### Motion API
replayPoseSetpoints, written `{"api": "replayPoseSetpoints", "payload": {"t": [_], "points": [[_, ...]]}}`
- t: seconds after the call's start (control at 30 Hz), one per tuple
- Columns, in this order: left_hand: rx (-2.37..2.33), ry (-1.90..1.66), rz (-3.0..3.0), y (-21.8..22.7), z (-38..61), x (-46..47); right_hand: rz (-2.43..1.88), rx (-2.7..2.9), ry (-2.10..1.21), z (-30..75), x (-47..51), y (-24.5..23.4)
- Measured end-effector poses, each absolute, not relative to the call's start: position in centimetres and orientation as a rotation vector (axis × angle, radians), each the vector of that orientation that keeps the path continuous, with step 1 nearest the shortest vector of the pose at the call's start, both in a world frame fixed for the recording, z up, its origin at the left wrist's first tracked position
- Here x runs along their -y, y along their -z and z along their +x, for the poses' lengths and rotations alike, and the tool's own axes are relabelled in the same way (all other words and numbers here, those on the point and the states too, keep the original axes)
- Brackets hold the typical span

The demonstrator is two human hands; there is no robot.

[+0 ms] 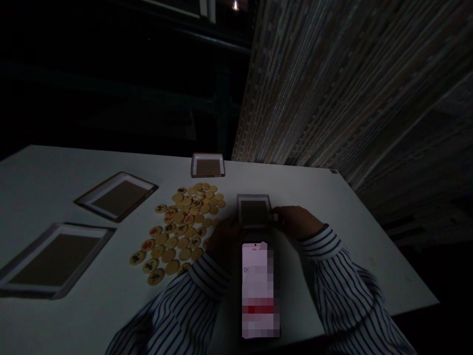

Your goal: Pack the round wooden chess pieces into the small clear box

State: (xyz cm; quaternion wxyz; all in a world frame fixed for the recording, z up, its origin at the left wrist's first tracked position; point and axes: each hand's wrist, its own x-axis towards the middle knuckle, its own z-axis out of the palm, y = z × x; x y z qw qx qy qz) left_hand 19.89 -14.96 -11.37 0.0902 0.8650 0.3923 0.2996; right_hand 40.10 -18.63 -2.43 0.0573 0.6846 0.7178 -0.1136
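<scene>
Dimly lit, both striped-sleeved hands meet at a small box [254, 211] on the white table [44, 167], just right of a heap of round game pieces [181, 224]. The right hand [295, 222] pinches the box's right edge; the left hand [226, 237] touches its left side, grip too dark to tell. A lit phone [259, 291] lies between the forearms.

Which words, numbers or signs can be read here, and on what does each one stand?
"0": on the phone screen, near its left edge, seemingly a digit; the rest is blurred out.
On the round wooden discs: red and black marks, too small to read.
On the small box and the trays: no text visible.
</scene>
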Motion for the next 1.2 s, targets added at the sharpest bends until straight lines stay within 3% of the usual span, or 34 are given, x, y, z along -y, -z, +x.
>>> {"api": "replayPoseSetpoints", "payload": {"t": [0.43,1.2], "points": [[-1.175,-0.853,2.649,11.4,19.9,14.9,2.407,-2.255,0.477,40.3,20.6,6.2],[-1.074,-0.879,2.551,12.1,20.0,14.2,2.460,-2.291,0.364,40.1,20.3,6.9]]}}
